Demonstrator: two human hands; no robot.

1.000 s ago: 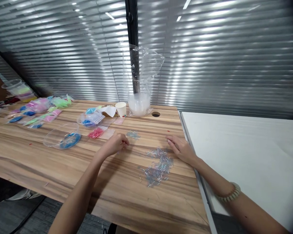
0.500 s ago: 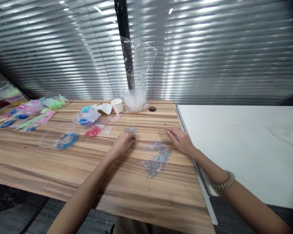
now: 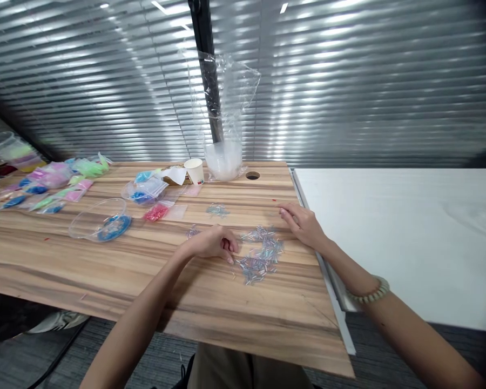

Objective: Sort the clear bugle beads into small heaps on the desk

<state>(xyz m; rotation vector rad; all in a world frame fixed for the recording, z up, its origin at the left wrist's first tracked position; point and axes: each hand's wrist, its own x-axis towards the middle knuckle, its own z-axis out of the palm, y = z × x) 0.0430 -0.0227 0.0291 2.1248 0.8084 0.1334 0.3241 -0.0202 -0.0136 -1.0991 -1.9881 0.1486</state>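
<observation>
Clear, iridescent bugle beads (image 3: 263, 259) lie in a loose, curved pile on the wooden table. At the pile's left edge is my left hand (image 3: 218, 243), its fingers curled and thumb tip low by the beads; anything between them is too small to make out. To the pile's upper right, my right hand (image 3: 303, 222) rests on the table with thumb and forefinger together, their contents hidden. A small bluish bead group (image 3: 217, 210) lies beyond my left hand. Another small purplish bead group (image 3: 193, 231) shows just behind that hand's wrist.
Left stand a clear lid with blue beads (image 3: 114, 228), a red bead bag (image 3: 156, 212) and a tub with blue bags (image 3: 143, 193). Behind are a paper cup (image 3: 194, 172) and bagged plastic bowls (image 3: 223, 161). Colourful bags (image 3: 51, 175) lie far left; a white table (image 3: 389, 243) adjoins right.
My left hand has moved right and nearer to me, from beside the bluish bead group to the big pile's edge, uncovering the purplish group. My right hand stays nearly in place.
</observation>
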